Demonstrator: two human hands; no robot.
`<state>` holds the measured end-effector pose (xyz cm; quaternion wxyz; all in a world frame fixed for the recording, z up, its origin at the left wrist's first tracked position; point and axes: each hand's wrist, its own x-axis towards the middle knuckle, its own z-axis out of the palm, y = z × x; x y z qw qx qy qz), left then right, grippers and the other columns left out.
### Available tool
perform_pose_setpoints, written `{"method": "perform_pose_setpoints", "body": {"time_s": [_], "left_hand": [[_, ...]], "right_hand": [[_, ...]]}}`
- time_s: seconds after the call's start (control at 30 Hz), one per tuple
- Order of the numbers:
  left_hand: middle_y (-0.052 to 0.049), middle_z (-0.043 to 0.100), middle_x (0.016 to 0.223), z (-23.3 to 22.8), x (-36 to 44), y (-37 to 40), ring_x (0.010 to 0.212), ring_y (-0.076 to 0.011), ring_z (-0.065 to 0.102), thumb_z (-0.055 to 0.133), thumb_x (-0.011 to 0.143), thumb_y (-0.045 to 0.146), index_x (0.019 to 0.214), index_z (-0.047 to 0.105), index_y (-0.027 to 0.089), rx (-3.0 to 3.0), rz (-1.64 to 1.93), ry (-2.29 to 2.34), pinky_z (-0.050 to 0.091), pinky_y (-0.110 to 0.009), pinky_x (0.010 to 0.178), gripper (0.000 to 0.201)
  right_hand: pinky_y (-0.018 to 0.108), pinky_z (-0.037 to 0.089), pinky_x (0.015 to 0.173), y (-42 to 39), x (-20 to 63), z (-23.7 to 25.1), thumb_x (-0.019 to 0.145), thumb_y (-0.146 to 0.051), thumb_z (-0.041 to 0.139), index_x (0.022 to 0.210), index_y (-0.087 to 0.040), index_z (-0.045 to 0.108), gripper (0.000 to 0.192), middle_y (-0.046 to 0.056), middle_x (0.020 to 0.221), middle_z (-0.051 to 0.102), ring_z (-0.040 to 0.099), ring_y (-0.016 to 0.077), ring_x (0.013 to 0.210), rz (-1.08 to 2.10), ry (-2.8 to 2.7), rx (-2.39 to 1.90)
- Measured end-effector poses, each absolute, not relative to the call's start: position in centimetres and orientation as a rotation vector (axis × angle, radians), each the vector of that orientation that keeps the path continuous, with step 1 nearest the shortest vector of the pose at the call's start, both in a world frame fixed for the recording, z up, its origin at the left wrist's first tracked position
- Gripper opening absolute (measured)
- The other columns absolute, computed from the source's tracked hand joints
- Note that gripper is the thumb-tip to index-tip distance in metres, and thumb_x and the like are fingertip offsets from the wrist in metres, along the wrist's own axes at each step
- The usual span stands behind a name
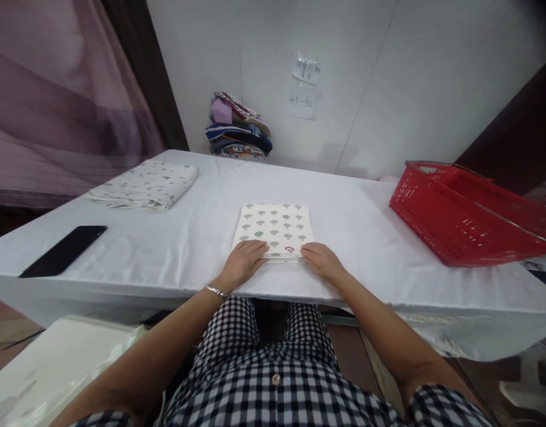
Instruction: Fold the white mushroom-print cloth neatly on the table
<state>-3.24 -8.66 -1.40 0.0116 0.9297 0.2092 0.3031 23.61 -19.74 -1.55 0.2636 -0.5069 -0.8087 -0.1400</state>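
Where left hand (244, 261) & right hand (321, 261) lie flat, unclenched, folded cloth (275, 228) near edge hidden.

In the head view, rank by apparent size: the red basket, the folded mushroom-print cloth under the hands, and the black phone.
1. Red basket, clearly largest.
2. Folded mushroom-print cloth.
3. Black phone, smallest in area, though about as long as the cloth; lens distortion near the edges makes that unsure.

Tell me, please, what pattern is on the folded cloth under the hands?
Cream folded cloth printed with rows of small grey mushroom shapes, a few green or red; head view.
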Motion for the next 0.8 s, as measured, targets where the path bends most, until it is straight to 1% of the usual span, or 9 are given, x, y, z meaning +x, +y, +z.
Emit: {"method": "perform_pose_setpoints", "body": {"time_s": [0.1, 0.23, 0.37, 0.5, 0.6, 0.7, 0.8], "left_hand": [[-0.005, 0.064, 0.118, -1.4, -3.3, -8.3, 0.110, -0.0212, 0.057, 0.045, 0.091, 0.033, 0.114, 0.062, 0.022, 2.924, 0.935, 0.632, 0.044, -0.042, 0.094, 0.030], [-0.003, 0.065, 0.116, -1.9, -3.2, -8.1, 0.111, -0.0210, 0.057, 0.045, 0.092, 0.031, 0.110, 0.064, 0.024, 2.916, 0.962, 0.715, 0.043, -0.043, 0.097, 0.028], [-0.003, 0.065, 0.117, -2.5, -3.2, -8.5, 0.115, -0.0219, 0.055, 0.045, 0.092, 0.030, 0.109, 0.065, 0.024, 2.920, 0.935, 0.774, 0.041, -0.044, 0.100, 0.028], [-0.003, 0.061, 0.123, -2.4, -3.7, -8.6, 0.119, -0.0201, 0.052, 0.042, 0.093, 0.028, 0.116, 0.061, 0.023, 2.923, 0.898, 0.748, 0.039, -0.043, 0.102, 0.030], [-0.003, 0.058, 0.127, -2.2, -4.8, -8.5, 0.122, -0.0209, 0.049, 0.039, 0.093, 0.027, 0.122, 0.056, 0.024, 2.907, 0.869, 0.778, 0.039, -0.044, 0.103, 0.034], [-0.004, 0.055, 0.130, -2.3, -6.4, -8.3, 0.125, -0.0214, 0.046, 0.038, 0.094, 0.029, 0.127, 0.052, 0.024, 2.852, 0.852, 0.826, 0.040, -0.044, 0.102, 0.037], [-0.005, 0.054, 0.131, -2.8, -7.9, -8.2, 0.126, -0.0206, 0.046, 0.039, 0.093, 0.034, 0.125, 0.054, 0.022, 2.765, 0.902, 0.880, 0.040, -0.042, 0.104, 0.037]], "right_hand": [[0.037, 0.051, 0.084, -19.6, 23.7, -1.6, 0.092, -0.020, 0.043, 0.104, -0.020, 0.066, 0.026, 0.008, 0.104, 0.068, 0.061, 0.0193, 0.096, -0.415, -2.173, -1.375], [0.035, 0.051, 0.081, -19.3, 23.5, -2.1, 0.090, -0.017, 0.044, 0.102, -0.019, 0.066, 0.025, 0.008, 0.101, 0.069, 0.062, 0.0190, 0.093, -0.504, -2.077, -1.407], [0.037, 0.050, 0.082, -19.2, 23.6, -2.8, 0.090, -0.018, 0.044, 0.104, -0.020, 0.065, 0.025, 0.008, 0.103, 0.068, 0.061, 0.0194, 0.096, -0.452, -2.114, -1.421], [0.037, 0.049, 0.084, -19.5, 23.8, -2.8, 0.092, -0.021, 0.043, 0.105, -0.020, 0.065, 0.025, 0.008, 0.106, 0.067, 0.060, 0.0194, 0.099, -0.404, -2.134, -1.409], [0.037, 0.048, 0.085, -19.7, 23.5, -2.1, 0.092, -0.024, 0.045, 0.106, -0.019, 0.064, 0.025, 0.009, 0.106, 0.067, 0.060, 0.0203, 0.099, -0.377, -2.132, -1.423], [0.040, 0.044, 0.090, -19.6, 22.3, -1.2, 0.091, -0.027, 0.047, 0.111, -0.018, 0.062, 0.026, 0.011, 0.111, 0.064, 0.056, 0.0226, 0.105, -0.351, -2.149, -1.475], [0.042, 0.040, 0.096, -19.2, 21.1, -1.1, 0.092, -0.026, 0.045, 0.122, -0.019, 0.055, 0.033, 0.011, 0.122, 0.059, 0.051, 0.0235, 0.116, -0.293, -2.211, -1.497]]}}
